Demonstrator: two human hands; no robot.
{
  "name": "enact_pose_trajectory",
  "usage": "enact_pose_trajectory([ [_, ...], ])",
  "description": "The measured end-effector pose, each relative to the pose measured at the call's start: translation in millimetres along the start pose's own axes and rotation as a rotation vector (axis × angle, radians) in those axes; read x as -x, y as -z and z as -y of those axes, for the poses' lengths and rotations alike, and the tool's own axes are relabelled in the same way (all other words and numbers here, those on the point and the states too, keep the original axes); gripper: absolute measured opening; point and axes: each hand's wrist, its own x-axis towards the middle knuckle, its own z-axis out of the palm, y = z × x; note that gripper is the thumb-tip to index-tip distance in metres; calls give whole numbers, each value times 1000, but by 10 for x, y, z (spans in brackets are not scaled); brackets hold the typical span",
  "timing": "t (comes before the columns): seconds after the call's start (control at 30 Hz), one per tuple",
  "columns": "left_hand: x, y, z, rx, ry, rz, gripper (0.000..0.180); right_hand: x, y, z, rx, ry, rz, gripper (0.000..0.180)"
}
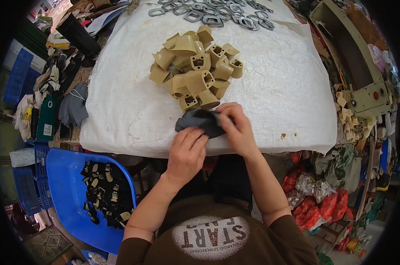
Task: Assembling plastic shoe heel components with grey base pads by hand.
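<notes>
At the table's near edge, both my hands work on a soft dark grey piece of leather-like sheet (200, 122), bent and folded. My left hand (189, 152) has its fingers closed on the near side of it. Its right end is pinched by my right hand (237, 126), whose fingertips are slightly blurred. Right beyond the piece lies a heap of tan shoe heels (193, 66), tumbled together, some with their holed tops showing. The heap seems to touch or nearly touch the piece.
Grey oval rings (211, 13) lie at the far end of the white-covered table (279, 97). A blue basin (69, 194) with black-and-tan pieces stands at lower left. A grey glove (74, 106) lies left, a green machine (372, 88) right, and red bags (319, 210) at lower right.
</notes>
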Motion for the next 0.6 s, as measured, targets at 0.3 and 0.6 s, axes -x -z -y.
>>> enact_pose_trajectory([
  [0.3, -52, 222, -260, -6, 77, 16, 37, 118, 204, 546, 76, 154, -53, 19],
  [0.6, -23, 151, -190, 351, 434, 26, 20, -184, 200, 341, 203, 188, 70, 24],
])
